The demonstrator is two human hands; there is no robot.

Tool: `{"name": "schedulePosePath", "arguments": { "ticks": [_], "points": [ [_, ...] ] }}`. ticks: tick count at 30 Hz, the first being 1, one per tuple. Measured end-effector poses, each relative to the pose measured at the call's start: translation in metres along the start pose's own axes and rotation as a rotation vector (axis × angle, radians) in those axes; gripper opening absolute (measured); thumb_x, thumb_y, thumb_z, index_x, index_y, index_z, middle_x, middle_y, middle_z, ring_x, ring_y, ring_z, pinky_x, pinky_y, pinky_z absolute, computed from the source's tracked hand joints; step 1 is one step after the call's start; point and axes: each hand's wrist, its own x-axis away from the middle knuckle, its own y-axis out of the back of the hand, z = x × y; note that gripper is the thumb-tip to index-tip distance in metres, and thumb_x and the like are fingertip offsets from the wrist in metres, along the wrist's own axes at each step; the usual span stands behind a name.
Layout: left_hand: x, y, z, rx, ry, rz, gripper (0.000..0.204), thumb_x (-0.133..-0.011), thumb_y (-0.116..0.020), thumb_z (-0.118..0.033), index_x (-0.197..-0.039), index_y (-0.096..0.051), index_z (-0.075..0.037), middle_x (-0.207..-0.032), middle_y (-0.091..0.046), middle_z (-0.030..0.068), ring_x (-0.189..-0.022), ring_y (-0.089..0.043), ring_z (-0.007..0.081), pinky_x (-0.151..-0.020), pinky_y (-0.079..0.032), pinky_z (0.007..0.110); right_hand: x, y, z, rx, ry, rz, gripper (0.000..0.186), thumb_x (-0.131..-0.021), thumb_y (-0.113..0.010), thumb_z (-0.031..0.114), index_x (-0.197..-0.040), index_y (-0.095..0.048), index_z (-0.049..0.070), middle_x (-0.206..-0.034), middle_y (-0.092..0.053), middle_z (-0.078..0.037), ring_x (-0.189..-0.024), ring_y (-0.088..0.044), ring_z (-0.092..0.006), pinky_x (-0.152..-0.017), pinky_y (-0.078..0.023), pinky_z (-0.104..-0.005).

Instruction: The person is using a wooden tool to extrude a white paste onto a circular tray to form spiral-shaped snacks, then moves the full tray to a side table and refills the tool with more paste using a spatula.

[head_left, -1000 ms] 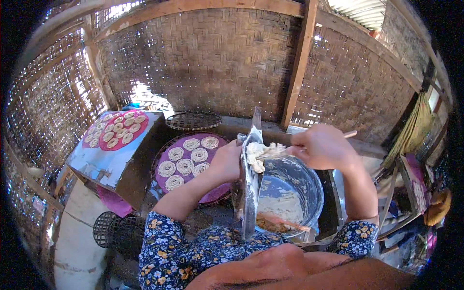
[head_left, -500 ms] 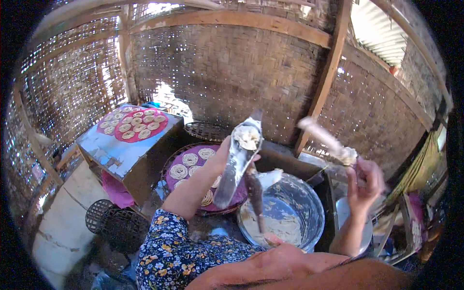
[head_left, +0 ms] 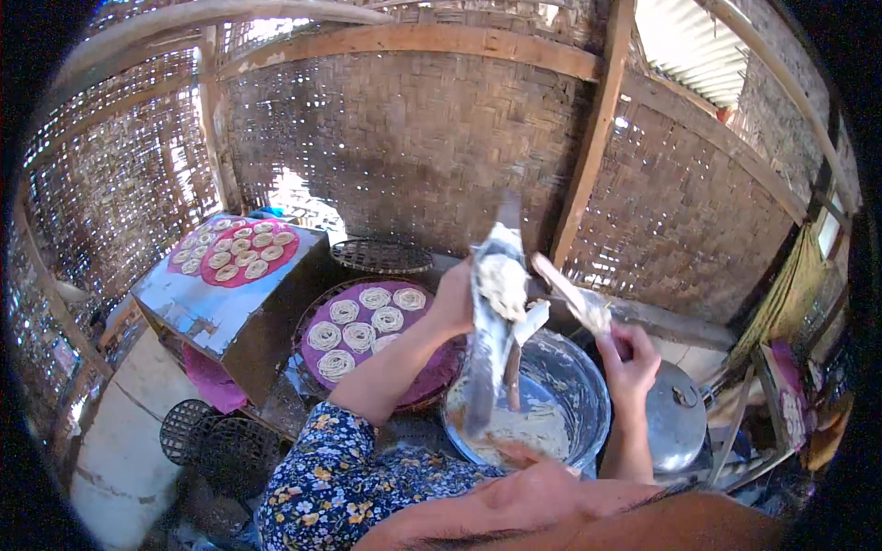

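Observation:
My left hand [head_left: 452, 298] grips a long metal press [head_left: 489, 367] held pointing away from me, with a lump of pale dough [head_left: 503, 286] in its trough. A white flap and a darker bar stick out from its right side. Closed around a flat wooden stick [head_left: 565, 289] smeared with dough is my right hand [head_left: 629, 363], just right of the press. Below both hands sits a blue-grey basin [head_left: 593, 404] with pale dough on its bottom. Left of it, noodle coils [head_left: 363, 338] lie on a purple sheet [head_left: 413, 372] on a round woven tray.
A box [head_left: 197, 321] at left carries pink sheets with more coils. An empty woven tray [head_left: 381, 255] leans behind. Dark plastic baskets [head_left: 188, 432] lie lower left, a lidded steel pot [head_left: 675, 432] at right. Bamboo walls [head_left: 413, 147] enclose the corner; yellowish netting [head_left: 785, 303] hangs right.
The press turned from edge-on to show its dough-filled trough, then shifted slightly right. My right hand withdrew the stick rightward, flipping its bare end up, and has since moved lower and back toward the press.

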Motion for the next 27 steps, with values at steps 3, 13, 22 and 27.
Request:
{"name": "schedulePosePath", "arguments": {
  "ticks": [3, 13, 22, 27],
  "points": [
    [-0.004, -0.032, -0.019, -0.076, 0.029, 0.035, 0.034, -0.068, -0.062, -0.025, -0.095, -0.057, -0.005, -0.096, -0.057, 0.0119, -0.09, -0.055, 0.0266, -0.078, -0.044, 0.035, -0.016, -0.019, 0.002, 0.289, 0.672, -0.164, 0.016, -0.062, -0.068, 0.007, -0.076, -0.06, 0.004, -0.06, -0.055, -0.01, -0.051, -0.054, -0.023, -0.049, -0.042, -0.0304],
    [-0.004, 0.004, 0.057, 0.281, 0.061, 0.117, 0.022, -0.08, -0.051, -0.016, -0.1, -0.052, -0.006, -0.091, -0.057, 0.008, -0.077, -0.057, 0.0176, -0.065, -0.051, 0.034, 0.009, -0.004, -0.016, -0.337, 0.092, 0.35, 0.017, -0.063, -0.07, 0.009, -0.076, -0.062, 0.001, -0.064, -0.058, -0.005, -0.056, -0.051, -0.0074, -0.052, -0.041, -0.022],
    [-0.002, 0.003, -0.034, 0.389, 0.48, -0.122, 0.032, -0.076, -0.063, -0.018, -0.1, -0.05, -0.002, -0.079, -0.057, 0.0083, -0.061, -0.057, 0.0138, -0.051, -0.05, 0.026, 0.007, -0.015, -0.061, -0.292, -0.005, 0.443, 0.016, -0.066, -0.067, 0.007, -0.078, -0.061, 0.0, -0.067, -0.057, -0.003, -0.061, -0.051, -0.0091, -0.056, -0.04, -0.0217],
    [0.028, 0.068, 0.027, 0.777, 0.277, -0.14, 0.047, -0.049, -0.071, -0.002, -0.093, -0.052, -0.004, -0.077, -0.054, 0.0066, -0.066, -0.059, 0.0278, -0.058, -0.048, 0.043, 0.022, 0.043, -0.084, -0.073, -0.343, 0.391, 0.027, -0.064, -0.068, 0.012, -0.088, -0.062, 0.001, -0.082, -0.06, -0.007, -0.074, -0.055, -0.0146, -0.066, -0.043, -0.0266]
  ]
}}
